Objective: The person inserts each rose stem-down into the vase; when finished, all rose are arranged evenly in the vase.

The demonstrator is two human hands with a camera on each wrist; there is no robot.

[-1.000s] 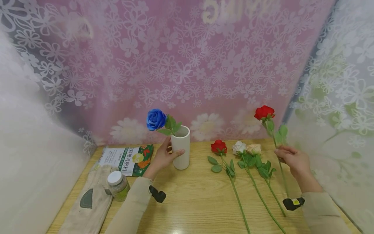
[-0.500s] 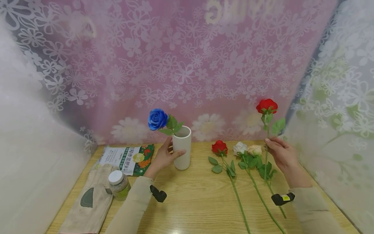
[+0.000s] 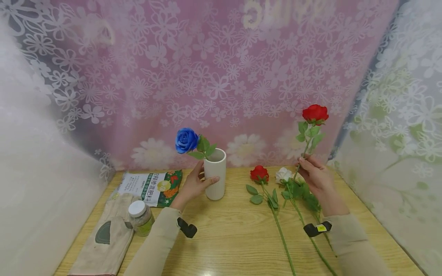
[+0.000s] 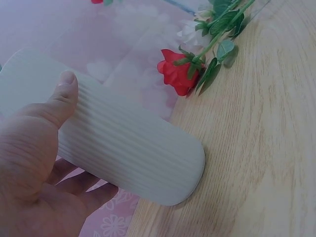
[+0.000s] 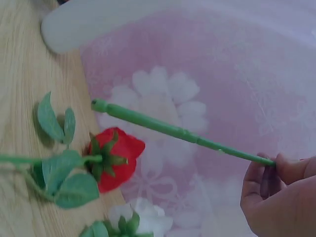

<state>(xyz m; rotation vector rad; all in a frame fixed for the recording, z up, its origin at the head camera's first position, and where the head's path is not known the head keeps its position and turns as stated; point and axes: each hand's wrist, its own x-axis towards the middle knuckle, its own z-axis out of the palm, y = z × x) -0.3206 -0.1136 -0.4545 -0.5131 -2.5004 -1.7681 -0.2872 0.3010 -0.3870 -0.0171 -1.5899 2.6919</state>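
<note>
The left hand (image 3: 194, 185) clasps a white vase (image 3: 217, 178). Well apart, the right hand (image 3: 319, 179) pinches a red rose (image 3: 315, 114), flower end up.

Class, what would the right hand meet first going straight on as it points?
Probably the pink backdrop behind the table; in the head view the right hand points up and left, though depth is unclear.

A pink backdrop (image 3: 214, 76) printed with white flowers, large pale daisies (image 3: 246, 148) along its foot, cream lettering (image 3: 269, 13) near the top, a whitish panel (image 3: 41, 172) at left, a leaf-patterned panel (image 3: 397, 161) at right, a wood-grain tabletop (image 3: 238, 241) below, light glinting at its near edge.
</note>
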